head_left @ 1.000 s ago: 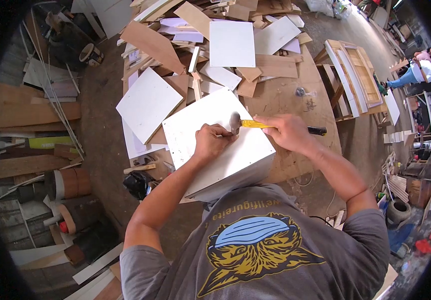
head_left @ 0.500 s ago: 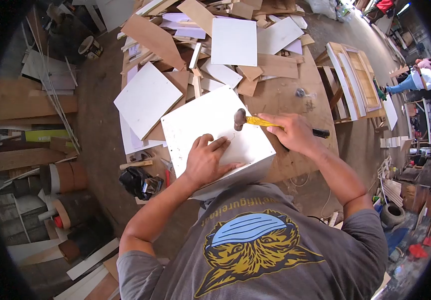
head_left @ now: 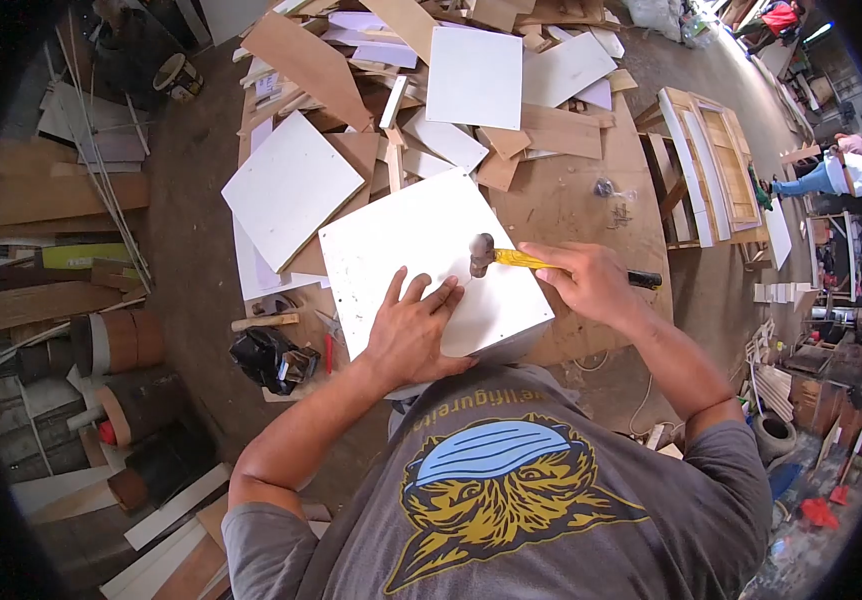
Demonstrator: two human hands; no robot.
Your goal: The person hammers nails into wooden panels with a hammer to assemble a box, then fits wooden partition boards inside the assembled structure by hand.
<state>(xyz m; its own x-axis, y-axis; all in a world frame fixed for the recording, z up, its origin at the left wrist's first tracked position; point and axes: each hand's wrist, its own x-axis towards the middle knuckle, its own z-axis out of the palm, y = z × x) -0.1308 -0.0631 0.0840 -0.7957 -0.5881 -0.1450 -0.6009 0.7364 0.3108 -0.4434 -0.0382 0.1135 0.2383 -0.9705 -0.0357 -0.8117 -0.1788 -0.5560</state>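
Note:
A white box (head_left: 401, 235) with a flat top panel stands at the table's near edge, right in front of my body. My left hand (head_left: 413, 330) lies on that panel with its fingers spread, fingertips close to the hammer head. My right hand (head_left: 591, 285) is wrapped round the yellow handle of a hammer (head_left: 513, 258), whose black grip end sticks out past the fist. The hammer's metal head is just above or on the panel beside my left index finger; contact cannot be made out. Small dark dots mark the panel near its edges.
Loose white boards (head_left: 293, 190) and brown offcuts (head_left: 311, 70) are heaped across the table (head_left: 591, 215). A black bag (head_left: 269, 360) and a wooden-handled tool (head_left: 265, 322) lie left of the box. Wooden frames (head_left: 711, 165) stand at right, with a person (head_left: 836, 175) beyond.
The hammer head has come down toward the panel, nearer my left fingertips. My left fingers are spread wider than before. The view has shifted slightly.

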